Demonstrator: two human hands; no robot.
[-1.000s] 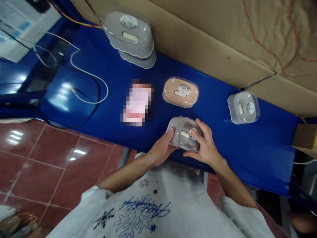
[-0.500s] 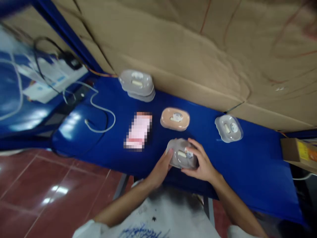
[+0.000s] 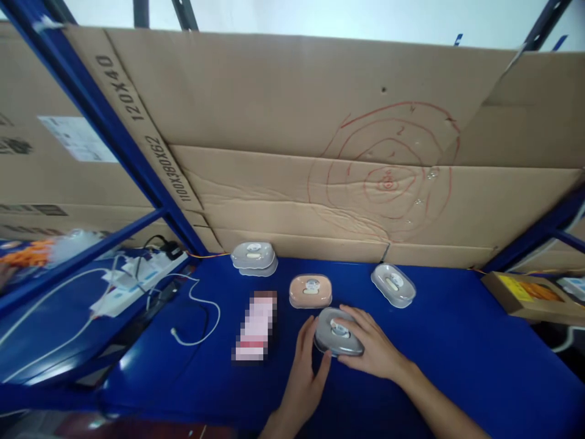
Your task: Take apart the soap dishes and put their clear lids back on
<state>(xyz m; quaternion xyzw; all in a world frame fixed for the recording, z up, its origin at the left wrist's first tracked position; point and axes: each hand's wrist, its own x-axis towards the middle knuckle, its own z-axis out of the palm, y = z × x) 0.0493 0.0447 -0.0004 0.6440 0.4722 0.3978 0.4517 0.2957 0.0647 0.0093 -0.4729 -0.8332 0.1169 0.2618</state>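
A grey oval container (image 3: pixel 336 335) with a clear cover and a round label is between my hands, above the blue table. My right hand (image 3: pixel 372 344) wraps its right side, fingers over the top and thumb at the front edge. My left hand (image 3: pixel 308 366) is at its left edge, fingers and thumb apart, with fingertips by the rim. Just behind lies a peach container (image 3: pixel 311 291). Another clear-covered container (image 3: pixel 393 285) rests at the back right. Two stacked grey containers (image 3: pixel 254 258) stand at the back left.
A blurred-out phone-like object (image 3: pixel 256 326) lies left of my hands. A white cable (image 3: pixel 218 317) curls beyond it, near a power strip (image 3: pixel 139 283). A cardboard box (image 3: pixel 530 296) sits at the right; cardboard (image 3: pixel 274 201) walls the back.
The view has tilted up, showing more of the cardboard wall. The container between my hands has turned, and the fingers of my left hand have spread at its left edge.
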